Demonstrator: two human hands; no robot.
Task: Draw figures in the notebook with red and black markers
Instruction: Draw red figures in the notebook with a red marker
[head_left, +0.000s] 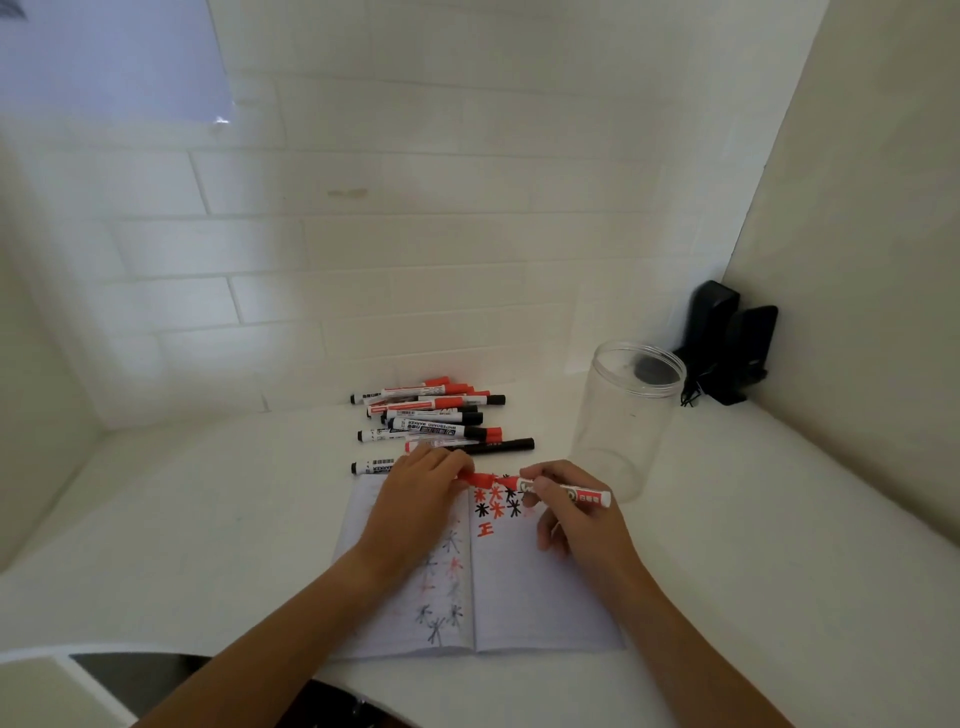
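From the head camera, the open notebook (540, 587) lies on the white table (753, 519), asterisk figures on both pages. The right hand (576, 509) grips a red marker (582, 492); the left hand (415, 499) pinches what looks like its red cap (475, 478). Behind lie piled markers (436, 415), one reading "WHITEBOARD MARKER", beside a clear jar (623, 415). Hands hide the upper drawings.

Left hand (421, 488) pinches red cap (475, 478); right hand (574, 506) grips marker (576, 492), seemingly uncapped.
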